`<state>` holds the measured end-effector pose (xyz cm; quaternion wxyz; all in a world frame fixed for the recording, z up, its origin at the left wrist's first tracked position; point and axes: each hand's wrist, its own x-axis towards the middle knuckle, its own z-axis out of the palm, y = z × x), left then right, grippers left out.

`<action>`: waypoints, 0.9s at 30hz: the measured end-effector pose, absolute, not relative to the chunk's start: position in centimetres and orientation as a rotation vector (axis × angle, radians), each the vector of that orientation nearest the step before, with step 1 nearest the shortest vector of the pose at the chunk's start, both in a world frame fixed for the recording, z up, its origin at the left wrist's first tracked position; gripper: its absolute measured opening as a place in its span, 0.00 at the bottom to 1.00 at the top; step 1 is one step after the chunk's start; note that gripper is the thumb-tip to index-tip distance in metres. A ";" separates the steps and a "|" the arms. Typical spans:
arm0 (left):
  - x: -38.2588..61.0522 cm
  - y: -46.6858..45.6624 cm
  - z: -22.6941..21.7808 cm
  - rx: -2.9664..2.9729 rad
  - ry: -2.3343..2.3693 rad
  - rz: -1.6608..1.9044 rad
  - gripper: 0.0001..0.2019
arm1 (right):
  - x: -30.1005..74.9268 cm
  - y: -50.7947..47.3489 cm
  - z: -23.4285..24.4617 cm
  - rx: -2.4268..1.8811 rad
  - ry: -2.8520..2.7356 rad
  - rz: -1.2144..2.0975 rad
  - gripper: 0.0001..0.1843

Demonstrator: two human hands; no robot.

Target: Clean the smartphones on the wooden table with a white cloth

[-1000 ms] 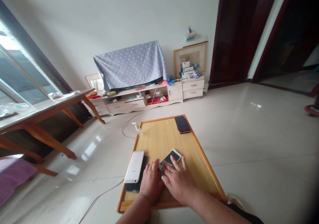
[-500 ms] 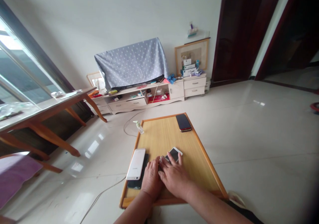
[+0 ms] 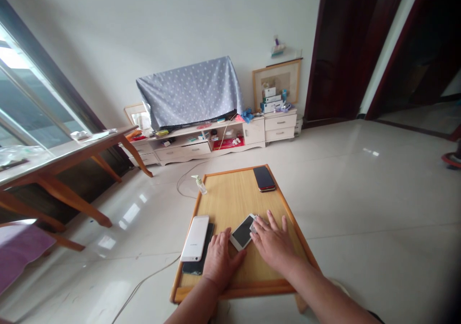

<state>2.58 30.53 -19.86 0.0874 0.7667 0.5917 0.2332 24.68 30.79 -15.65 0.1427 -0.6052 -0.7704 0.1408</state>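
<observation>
Head view, left hand (image 3: 223, 261), right hand (image 3: 272, 244), grips open flat on wooden board (image 3: 230, 194), tiled floor (image 3: 363, 189), cream cabinet (image 3: 183, 152) beyond

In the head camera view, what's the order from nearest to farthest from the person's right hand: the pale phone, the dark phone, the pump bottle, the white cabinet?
From the right hand:
1. Pale phone: touching the fingertips, to the left.
2. Dark phone: far end of the wooden table.
3. Pump bottle: by the far left corner.
4. White cabinet: against the wall.
</observation>
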 end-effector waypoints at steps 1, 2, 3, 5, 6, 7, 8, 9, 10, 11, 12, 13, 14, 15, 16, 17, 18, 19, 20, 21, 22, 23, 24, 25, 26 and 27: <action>2.5 30.5 -19.9 2.280 1.765 0.687 0.34 | 24.3 30.4 -15.7 -1.708 -2.235 0.419 0.31; 2.5 30.6 -19.9 2.276 1.766 0.680 0.33 | 23.8 29.9 -15.7 -1.650 -2.258 0.443 0.31; 2.5 30.6 -19.9 2.272 1.765 0.675 0.33 | 23.2 29.4 -15.7 -1.582 -2.282 0.469 0.30; 2.4 30.6 -19.9 2.268 1.754 0.666 0.33 | 22.4 28.5 -15.7 -1.455 -2.326 0.515 0.29; 2.4 30.6 -19.9 2.267 1.750 0.662 0.33 | 22.3 28.4 -15.7 -1.420 -2.337 0.527 0.29; 2.4 30.6 -19.8 2.267 1.749 0.661 0.33 | 22.4 28.5 -15.7 -1.419 -2.335 0.530 0.28; 2.4 30.5 -19.8 2.269 1.751 0.661 0.33 | 22.8 28.8 -15.7 -1.453 -2.318 0.523 0.28; 2.5 30.5 -19.7 2.272 1.753 0.664 0.33 | 23.2 29.3 -15.7 -1.515 -2.289 0.509 0.28; 2.5 30.5 -19.7 2.275 1.756 0.671 0.33 | 23.7 29.9 -15.7 -1.593 -2.250 0.489 0.29; 2.5 30.5 -19.7 2.279 1.756 0.678 0.33 | 24.2 30.5 -15.7 -1.666 -2.213 0.466 0.29; 2.6 30.5 -19.7 2.282 1.754 0.684 0.33 | 24.5 30.9 -15.7 -1.722 -2.184 0.445 0.29; 2.6 30.5 -19.8 2.283 1.752 0.686 0.33 | 24.6 31.1 -15.7 -1.751 -2.170 0.434 0.30; 2.5 30.5 -19.8 2.280 1.754 0.686 0.33 | 24.4 31.0 -15.7 -1.748 -2.174 0.437 0.30; 2.5 30.5 -19.9 2.275 1.758 0.681 0.33 | 24.0 30.6 -15.7 -1.714 -2.193 0.452 0.30; 2.4 30.6 -19.9 2.268 1.762 0.674 0.33 | 23.5 30.1 -15.6 -1.656 -2.223 0.479 0.30; 2.4 30.6 -19.9 2.262 1.765 0.664 0.32 | 22.9 29.5 -15.6 -1.582 -2.256 0.510 0.29; 2.3 30.6 -19.9 2.259 1.765 0.655 0.32 | 22.3 28.9 -15.6 -1.501 -2.290 0.537 0.29; 2.3 30.6 -19.9 2.259 1.761 0.646 0.32 | 21.8 28.5 -15.6 -1.435 -2.314 0.559 0.29; 2.2 30.6 -19.9 2.260 1.756 0.639 0.32 | 21.6 28.3 -15.5 -1.391 -2.330 0.574 0.28; 2.3 30.5 -19.8 2.262 1.754 0.637 0.32 | 21.6 28.4 -15.5 -1.381 -2.333 0.580 0.28; 2.3 30.5 -19.8 2.265 1.755 0.640 0.31 | 21.8 28.8 -15.5 -1.410 -2.321 0.574 0.28; 2.3 30.5 -19.7 2.268 1.759 0.648 0.32 | 22.2 29.3 -15.6 -1.470 -2.296 0.557 0.28; 2.4 30.5 -19.7 2.271 1.763 0.659 0.32 | 22.6 30.0 -15.6 -1.550 -2.260 0.530 0.28; 2.4 30.5 -19.8 2.276 1.764 0.671 0.33 | 23.0 30.6 -15.6 -1.631 -2.221 0.497 0.28; 2.4 30.5 -19.8 2.282 1.762 0.681 0.34 | 23.3 31.0 -15.7 -1.693 -2.189 0.467 0.28; 2.4 30.5 -19.9 2.289 1.757 0.687 0.34 | 23.4 31.2 -15.7 -1.724 -2.174 0.449 0.28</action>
